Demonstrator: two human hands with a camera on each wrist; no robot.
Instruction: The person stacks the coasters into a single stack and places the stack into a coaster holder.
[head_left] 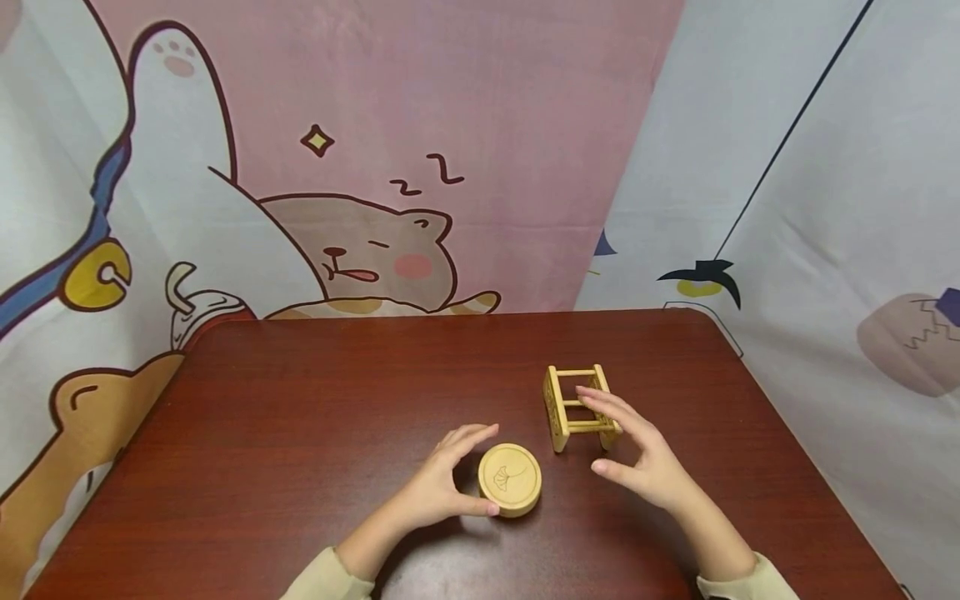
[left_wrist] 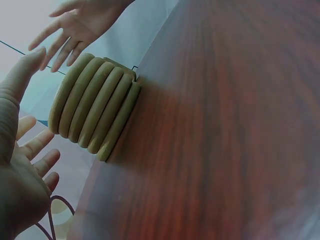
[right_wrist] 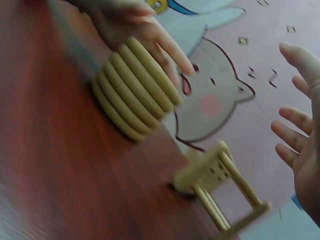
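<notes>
A stack of several round wooden coasters stands on the table, with a ginkgo leaf engraved on the top one. My left hand is spread around the stack's left side, thumb at its near edge; whether it touches cannot be told. In the left wrist view, the coasters' rounded rims show beyond the thumb and fingers. Just behind and right of the stack stands a small wooden rack with slotted side panels joined by rods. Over its right side hovers my right hand, fingers extended and holding nothing.
The dark reddish wooden table carries the stack and the rack. Behind it and along its sides hangs a cloth printed with cartoon animals.
</notes>
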